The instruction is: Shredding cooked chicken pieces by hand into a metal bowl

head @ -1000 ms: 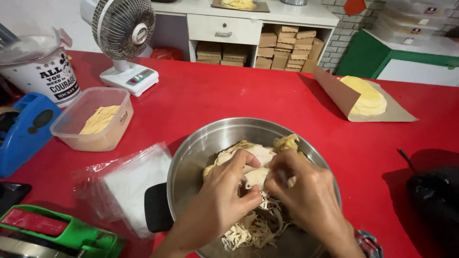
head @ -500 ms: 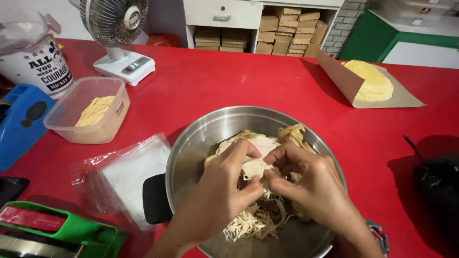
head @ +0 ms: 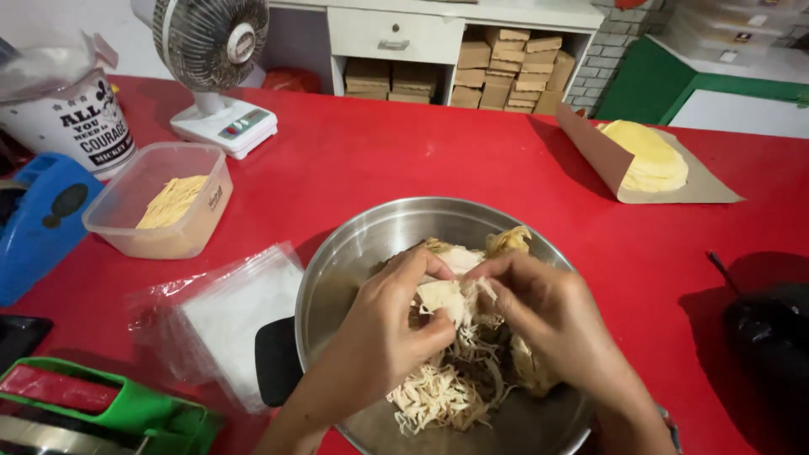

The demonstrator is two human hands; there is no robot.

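Looking down from the head view, both hands met over the steel bowl (head: 337, 278) at the lower centre of the frame. The left hand (head: 379, 337) and the right hand (head: 548, 324) each pinched the same pale piece of cooked chicken (head: 442, 297) between thumb and fingertips, so each grip was closed on it, held just above the heap. Finished shreds (head: 434, 396) lay in the bowl's near part, with larger unpulled pieces under and behind the hands.

To shred well, I judged that the pinches should stay near each other on the piece and pull apart along the grain, low over the bowl so strands dropped inside its rim.

The red desk (head: 404, 160) left open room beyond the bowl toward the upper centre. At the left, a stack of clear plastic bags (head: 227, 320) sat just beside the bowl, with a plastic tub of yellow strips (head: 160, 211) farther up-left and a fan (head: 215, 50) behind it. A dark bag (head: 771, 337) crowded the right edge, and flat yellow rounds on brown paper (head: 649, 156) lay well apart at upper right.
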